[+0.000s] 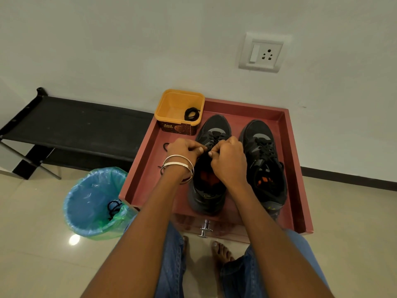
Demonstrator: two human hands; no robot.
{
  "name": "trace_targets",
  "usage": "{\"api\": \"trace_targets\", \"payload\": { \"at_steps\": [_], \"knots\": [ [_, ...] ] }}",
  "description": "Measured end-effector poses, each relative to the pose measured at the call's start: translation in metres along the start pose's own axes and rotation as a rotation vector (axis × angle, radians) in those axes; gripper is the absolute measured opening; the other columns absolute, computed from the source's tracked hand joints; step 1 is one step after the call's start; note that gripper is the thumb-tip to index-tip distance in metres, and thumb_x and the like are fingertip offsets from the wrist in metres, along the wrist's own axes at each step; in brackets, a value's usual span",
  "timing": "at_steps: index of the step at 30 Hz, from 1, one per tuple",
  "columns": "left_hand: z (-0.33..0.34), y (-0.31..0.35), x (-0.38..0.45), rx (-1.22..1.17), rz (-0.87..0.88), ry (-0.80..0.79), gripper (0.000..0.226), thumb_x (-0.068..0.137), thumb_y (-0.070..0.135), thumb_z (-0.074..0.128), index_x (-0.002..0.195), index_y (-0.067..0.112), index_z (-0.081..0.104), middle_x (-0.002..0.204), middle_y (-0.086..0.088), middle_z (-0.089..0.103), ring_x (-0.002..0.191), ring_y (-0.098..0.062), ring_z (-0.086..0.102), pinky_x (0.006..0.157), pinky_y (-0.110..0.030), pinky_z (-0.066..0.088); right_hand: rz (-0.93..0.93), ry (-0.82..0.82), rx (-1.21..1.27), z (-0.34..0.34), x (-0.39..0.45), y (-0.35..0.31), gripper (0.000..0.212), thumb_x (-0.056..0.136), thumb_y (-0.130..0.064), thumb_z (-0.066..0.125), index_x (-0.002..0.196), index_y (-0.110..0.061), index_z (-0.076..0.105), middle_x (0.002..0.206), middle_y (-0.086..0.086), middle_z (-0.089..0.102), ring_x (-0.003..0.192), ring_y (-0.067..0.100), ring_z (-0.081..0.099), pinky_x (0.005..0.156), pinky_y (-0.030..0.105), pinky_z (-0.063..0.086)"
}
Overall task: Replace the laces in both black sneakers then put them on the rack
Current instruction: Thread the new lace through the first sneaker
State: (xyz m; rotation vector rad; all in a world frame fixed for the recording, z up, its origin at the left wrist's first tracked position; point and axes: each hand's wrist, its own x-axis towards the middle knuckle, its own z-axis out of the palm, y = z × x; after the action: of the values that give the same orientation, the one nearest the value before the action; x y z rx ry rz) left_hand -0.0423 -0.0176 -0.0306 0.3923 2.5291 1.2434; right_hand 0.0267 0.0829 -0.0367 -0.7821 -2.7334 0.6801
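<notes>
Both forearms reach in; left hand [184, 149] and right hand [228, 155] pinch lace ends over the left sneaker [211, 134], likely threading eyelets. Right sneaker [263, 155] sits laced beside the fingers; rack [71, 123] well apart.

Dim, sharp; floor [74, 239] glare; bowed wide-angle edges

Home interior: tiled floor [32, 244], wall socket [263, 53], shoe rack [71, 123], lined bin [94, 203].
</notes>
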Motion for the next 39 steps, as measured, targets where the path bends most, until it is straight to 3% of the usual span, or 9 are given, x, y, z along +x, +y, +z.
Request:
{"api": "trace_targets", "payload": {
  "at_steps": [11,16,20,25,29,31,33,36,39],
  "knots": [
    [0.001,-0.004,0.009,0.008,0.018,-0.055,0.01,0.085,0.016,0.071,0.093,0.016,0.076,0.067,0.003,0.065,0.055,-0.008,0.055,0.068,-0.027,0.055,0.006,-0.001,-0.004,-0.008,0.002,0.0,0.012,0.082,-0.027,0.072,0.093,-0.022,0.072,0.104,-0.006,0.053,0.105,0.015,0.051,0.081,0.032,0.021],
    [0.007,-0.004,0.012,0.075,-0.045,0.007,0.018,0.089,0.021,0.062,0.073,0.019,0.069,0.078,-0.008,0.07,0.073,-0.028,0.066,0.072,-0.038,0.058,0.126,0.02,-0.066,-0.016,-0.004,0.001,0.054,0.072,-0.038,0.08,0.117,-0.028,0.052,0.12,0.001,0.042,0.117,0.022,0.034,0.09,0.038,0.026],
    [0.004,-0.003,0.015,-0.384,-0.294,0.119,0.028,0.095,0.013,0.049,0.067,0.012,0.057,0.073,-0.013,0.066,0.053,-0.027,0.059,0.049,-0.03,0.049,0.216,0.015,-0.151,-0.024,-0.011,0.006,0.072,0.069,-0.04,0.083,0.122,-0.019,0.04,0.125,0.012,0.041,0.119,0.03,0.037,0.097,0.042,0.035],
    [-0.033,0.003,0.017,-1.032,-0.415,0.523,0.023,0.096,0.011,0.046,0.08,0.005,0.061,0.063,-0.008,0.065,0.049,-0.018,0.064,0.046,-0.027,0.052,0.308,-0.185,-0.049,-0.029,-0.015,0.006,0.041,0.084,-0.044,0.07,0.092,-0.01,0.047,0.106,0.015,0.058,0.096,0.034,0.059,0.068,0.037,0.046],
    [-0.063,-0.002,0.018,-1.406,-0.344,0.707,0.018,0.099,0.01,0.04,0.091,0.006,0.055,0.058,-0.005,0.064,0.051,-0.02,0.064,0.056,-0.036,0.058,0.271,-0.232,-0.069,-0.029,-0.016,0.004,0.037,0.09,-0.042,0.061,0.082,-0.013,0.041,0.094,0.011,0.054,0.094,0.035,0.059,0.065,0.036,0.042],
    [-0.064,-0.006,0.022,-1.275,-0.398,0.679,0.017,0.099,0.011,0.041,0.09,0.005,0.055,0.056,-0.003,0.059,0.04,-0.015,0.054,0.044,-0.028,0.05,0.266,-0.251,-0.074,-0.027,-0.014,0.005,0.035,0.092,-0.041,0.059,0.083,-0.012,0.043,0.093,0.011,0.053,0.094,0.035,0.059,0.065,0.036,0.042],
    [-0.052,-0.006,0.02,-0.968,-0.241,0.556,0.013,0.096,0.011,0.046,0.088,0.011,0.056,0.057,-0.001,0.055,0.038,-0.011,0.043,0.039,-0.024,0.037,0.248,-0.274,-0.087,-0.023,-0.014,0.006,0.03,0.094,-0.038,0.056,0.091,-0.009,0.051,0.102,0.015,0.058,0.097,0.037,0.059,0.067,0.036,0.042],
    [-0.031,-0.004,0.012,-0.337,0.057,0.165,0.01,0.091,0.016,0.06,0.084,0.023,0.062,0.068,0.007,0.06,0.059,-0.007,0.052,0.057,-0.022,0.042,0.215,-0.299,-0.122,-0.016,-0.016,0.008,0.029,0.096,-0.029,0.052,0.11,-0.004,0.056,0.111,0.018,0.059,0.101,0.039,0.058,0.069,0.036,0.041],
    [-0.017,-0.002,0.01,0.299,0.192,-0.194,0.016,0.088,0.017,0.066,0.102,0.02,0.072,0.092,-0.001,0.07,0.084,-0.014,0.064,0.082,-0.026,0.052,0.204,-0.303,-0.133,-0.011,-0.015,0.01,0.027,0.096,-0.025,0.05,0.11,-0.003,0.055,0.111,0.019,0.06,0.099,0.038,0.059,0.068,0.035,0.041]
  ]
}}
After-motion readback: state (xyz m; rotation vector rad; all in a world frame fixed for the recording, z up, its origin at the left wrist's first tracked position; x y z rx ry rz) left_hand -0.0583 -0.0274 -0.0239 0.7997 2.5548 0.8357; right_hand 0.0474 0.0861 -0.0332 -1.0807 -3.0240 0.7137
